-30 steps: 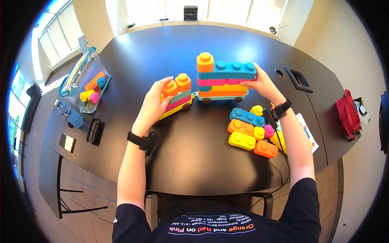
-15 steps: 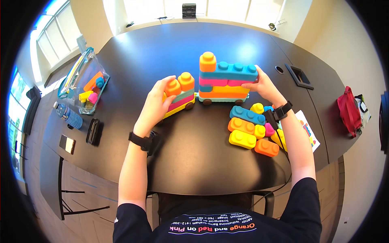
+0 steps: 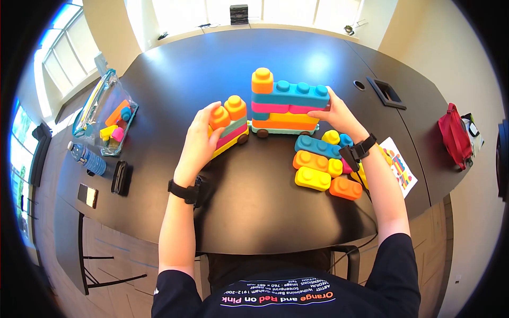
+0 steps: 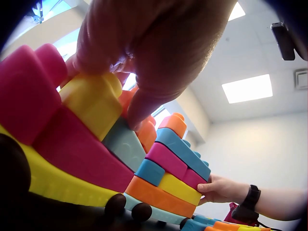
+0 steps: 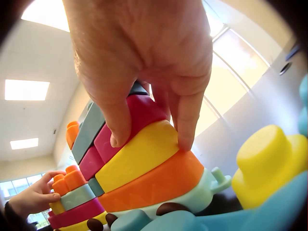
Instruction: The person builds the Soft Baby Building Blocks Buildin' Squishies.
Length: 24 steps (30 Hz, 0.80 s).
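Two wheeled toy block cars stand end to end on the table. My left hand (image 3: 197,135) grips the blocks atop the left car, whose yellow base (image 3: 229,147) carries pink, grey-green and orange blocks. Its thumb lies near an orange block (image 3: 219,117); a yellow block (image 4: 91,98) shows beneath this hand in the left wrist view. My right hand (image 3: 340,113) grips the right end of the taller car, thumb on a pink block (image 5: 107,142) beside the yellow block (image 5: 137,156). That car's pale green base (image 3: 286,130) bears orange, yellow, pink and blue layers, topped by an orange block (image 3: 262,81).
Several loose blocks (image 3: 313,178) lie near my right forearm, beside a printed sheet (image 3: 401,168). At left are a clear zip bag (image 3: 90,124) with blocks, a water bottle (image 3: 87,158), a black case (image 3: 121,177) and a phone (image 3: 87,195). A red bag (image 3: 454,139) lies far right.
Both hands keep their hold. The cars have edged slightly nearer the loose blocks. The head view has turned a little, and more of the printed sheet shows past my right forearm.
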Available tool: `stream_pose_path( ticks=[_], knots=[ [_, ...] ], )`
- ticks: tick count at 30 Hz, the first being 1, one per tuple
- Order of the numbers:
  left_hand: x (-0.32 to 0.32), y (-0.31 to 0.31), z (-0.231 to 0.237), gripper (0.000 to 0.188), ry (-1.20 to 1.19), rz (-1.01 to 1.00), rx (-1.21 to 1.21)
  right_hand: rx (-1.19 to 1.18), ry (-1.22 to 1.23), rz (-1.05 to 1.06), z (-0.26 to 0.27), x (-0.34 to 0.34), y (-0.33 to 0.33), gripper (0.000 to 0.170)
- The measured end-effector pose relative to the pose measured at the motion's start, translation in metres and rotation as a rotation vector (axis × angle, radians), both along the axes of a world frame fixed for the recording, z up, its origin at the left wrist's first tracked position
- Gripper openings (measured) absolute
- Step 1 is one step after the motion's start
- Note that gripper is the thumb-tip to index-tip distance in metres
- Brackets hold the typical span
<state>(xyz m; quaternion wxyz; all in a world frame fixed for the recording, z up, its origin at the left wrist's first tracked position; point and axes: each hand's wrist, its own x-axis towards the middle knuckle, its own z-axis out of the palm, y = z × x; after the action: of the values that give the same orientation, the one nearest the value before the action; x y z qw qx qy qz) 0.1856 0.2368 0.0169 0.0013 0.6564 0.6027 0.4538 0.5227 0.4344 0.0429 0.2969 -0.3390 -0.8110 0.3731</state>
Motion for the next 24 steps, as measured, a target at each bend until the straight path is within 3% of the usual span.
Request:
stream_pose_path(
  ticks=[6, 10, 12, 15, 19, 20, 23, 24],
  knots=[
    [-0.001, -0.002, 0.002, 0.062, 0.008, 0.006, -0.067, -0.015, -0.006, -0.012, -0.001, -0.001, 0.000, 0.061],
    [0.005, -0.009, 0.006, 0.067, 0.062, 0.046, -0.089, -0.015, -0.019, -0.023, 0.013, 0.013, -0.012, 0.075],
    [0.013, -0.014, 0.008, 0.073, 0.163, 0.157, 0.072, 0.053, -0.058, -0.083, 0.024, 0.035, -0.007, 0.085],
    [0.022, -0.041, 0.031, 0.073, 0.113, 0.107, 0.104, 0.273, -0.298, -0.283, 0.043, 0.086, -0.013, 0.067],
    [0.036, -0.078, 0.045, 0.050, 0.130, 0.131, 0.139, 0.360, -0.634, -0.476, 0.036, 0.158, -0.028, 0.041],
    [0.044, -0.085, 0.047, 0.042, 0.077, 0.120, 0.155, 0.385, -0.693, -0.496, 0.028, 0.169, -0.034, 0.039],
    [0.058, -0.102, 0.046, 0.041, 0.020, 0.055, 0.138, 0.383, -0.853, -0.547, 0.003, 0.193, -0.040, 0.038],
    [0.064, -0.104, 0.045, 0.040, -0.035, 0.040, 0.136, 0.304, -0.875, -0.543, -0.003, 0.199, -0.040, 0.045]
  ],
)
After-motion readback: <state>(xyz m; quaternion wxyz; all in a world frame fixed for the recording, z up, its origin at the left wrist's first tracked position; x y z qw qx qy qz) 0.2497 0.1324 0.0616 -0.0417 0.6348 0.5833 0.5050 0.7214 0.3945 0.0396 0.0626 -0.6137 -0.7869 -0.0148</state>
